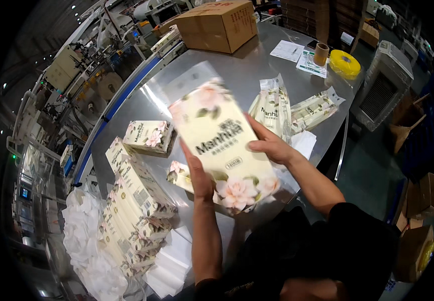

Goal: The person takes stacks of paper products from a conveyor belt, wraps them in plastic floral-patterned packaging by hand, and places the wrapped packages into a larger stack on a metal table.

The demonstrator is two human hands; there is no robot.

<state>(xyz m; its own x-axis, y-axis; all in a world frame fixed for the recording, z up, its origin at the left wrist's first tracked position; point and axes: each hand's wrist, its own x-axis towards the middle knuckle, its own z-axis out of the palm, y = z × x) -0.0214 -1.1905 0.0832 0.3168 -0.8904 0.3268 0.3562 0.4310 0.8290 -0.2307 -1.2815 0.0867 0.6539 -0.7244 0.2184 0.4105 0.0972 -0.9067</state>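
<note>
We hold the floral tissue pack (222, 133) above the metal table (249, 62), left hand (201, 180) gripping at 8 o'clock, right hand (275, 149) at 3; we equalise finger pressure to prevent denting.

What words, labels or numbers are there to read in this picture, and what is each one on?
I won't copy the wording, but print shows here:
Held pack: large dark lettering, readable; the smaller lines are blurred.
Stacked packs: dark lettering, large words partly readable, small print not.
Packs at right: dark lettering, only part showing.
Carton: reddish print, too small to read.
Sheets: too small to read.
</note>
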